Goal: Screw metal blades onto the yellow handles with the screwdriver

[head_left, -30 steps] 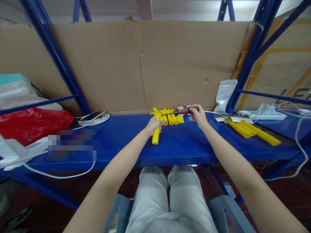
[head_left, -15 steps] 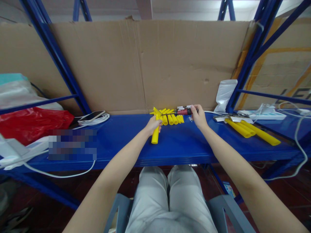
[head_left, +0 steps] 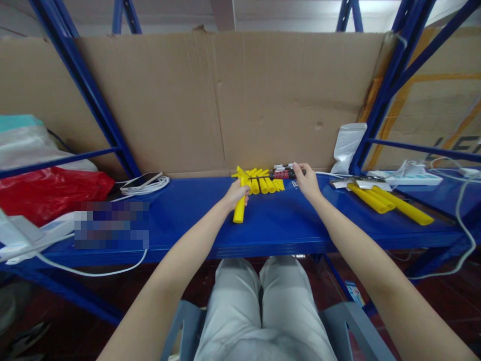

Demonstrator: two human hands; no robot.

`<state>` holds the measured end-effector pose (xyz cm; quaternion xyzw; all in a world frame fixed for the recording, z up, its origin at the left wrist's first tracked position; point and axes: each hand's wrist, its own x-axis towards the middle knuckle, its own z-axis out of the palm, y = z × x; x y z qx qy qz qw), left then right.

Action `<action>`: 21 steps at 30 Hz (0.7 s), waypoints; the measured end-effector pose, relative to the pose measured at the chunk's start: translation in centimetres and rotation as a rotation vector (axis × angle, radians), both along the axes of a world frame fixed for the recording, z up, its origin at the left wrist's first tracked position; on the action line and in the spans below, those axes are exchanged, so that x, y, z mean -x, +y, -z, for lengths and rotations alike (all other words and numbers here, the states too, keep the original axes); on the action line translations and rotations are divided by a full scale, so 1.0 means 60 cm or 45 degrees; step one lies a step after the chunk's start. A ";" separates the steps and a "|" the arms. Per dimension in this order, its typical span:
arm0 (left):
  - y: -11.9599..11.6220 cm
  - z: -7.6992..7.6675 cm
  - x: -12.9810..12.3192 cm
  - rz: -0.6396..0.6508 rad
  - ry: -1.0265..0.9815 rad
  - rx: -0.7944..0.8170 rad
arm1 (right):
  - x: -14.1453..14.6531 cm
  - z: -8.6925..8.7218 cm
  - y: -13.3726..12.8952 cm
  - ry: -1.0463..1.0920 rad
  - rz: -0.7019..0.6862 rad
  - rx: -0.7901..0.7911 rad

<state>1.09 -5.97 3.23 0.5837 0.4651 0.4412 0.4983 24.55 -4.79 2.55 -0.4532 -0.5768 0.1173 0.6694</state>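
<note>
My left hand is closed around a yellow plastic handle, a hollow tube with a flared head at its far end. My right hand grips the back end of a red and black screwdriver. Its shaft points left and reaches the head of the held handle; the exact contact at the tip is too small to make out. Behind the shaft, several similar yellow handles lie side by side on the blue bench. Small silvery pieces, perhaps screws, lie beside my right hand.
To the right lie yellow tubes with metal blades, near a power strip and loose white cable. A phone on coiled cable and a red bag occupy the left. Cardboard walls off the back between blue posts.
The screwdriver's handle has turned, showing a different side of its red and black grip, and my right fingers have shifted slightly left. My left hand stays almost still.
</note>
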 end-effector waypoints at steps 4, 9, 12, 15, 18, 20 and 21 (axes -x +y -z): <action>0.002 0.001 -0.001 0.008 0.018 -0.003 | 0.000 0.002 0.004 0.033 -0.007 -0.054; 0.005 0.003 0.000 0.011 0.019 -0.010 | 0.001 0.004 0.001 0.076 -0.123 0.021; 0.005 0.003 0.000 0.012 0.023 -0.006 | -0.001 0.002 -0.001 0.088 -0.120 0.048; 0.005 0.002 -0.001 0.009 0.031 -0.004 | -0.001 0.000 -0.002 0.115 -0.160 0.061; 0.004 0.002 -0.001 0.001 0.031 -0.010 | 0.001 -0.002 -0.005 0.134 -0.201 0.088; 0.003 0.002 -0.002 0.003 0.025 -0.013 | 0.002 -0.002 -0.004 0.138 -0.196 0.104; 0.004 0.002 -0.002 0.006 0.021 -0.013 | 0.001 -0.001 -0.003 0.149 -0.184 0.106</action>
